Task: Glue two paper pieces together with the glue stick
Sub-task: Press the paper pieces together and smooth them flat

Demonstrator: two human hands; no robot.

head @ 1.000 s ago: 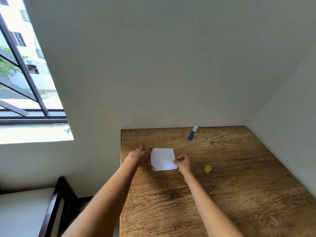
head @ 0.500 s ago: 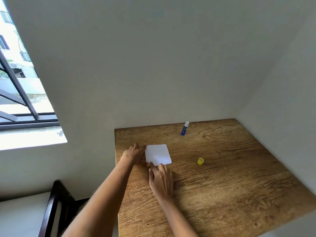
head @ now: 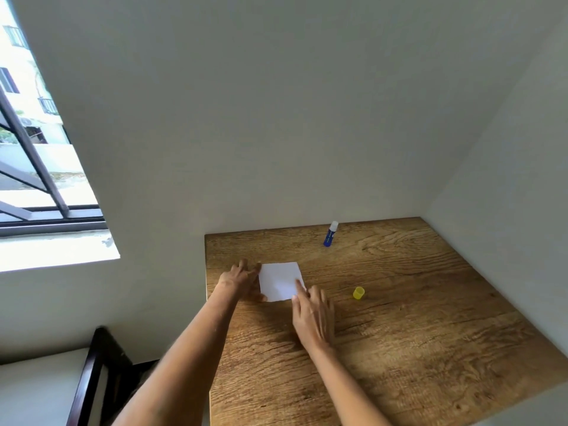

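A white square of paper (head: 279,280) lies flat on the wooden table (head: 399,327), near its left edge. My left hand (head: 241,279) rests at the paper's left edge, fingers spread and touching it. My right hand (head: 313,315) lies palm down at the paper's near right corner, its index finger stretched onto the sheet. A blue glue stick (head: 330,234) with its white tip exposed lies uncapped by the back wall. Its yellow cap (head: 358,293) stands alone to the right of the paper. Whether one sheet or two stacked sheets lie here, I cannot tell.
White walls close the table at the back and on the right. A window (head: 33,167) with dark bars is at the left. A dark wooden chair frame (head: 92,373) with a white seat stands below, left of the table.
My right hand left the paper's right edge, swung to its near side, and now presses flat with a finger on the near right corner. My left hand stayed at the left edge.
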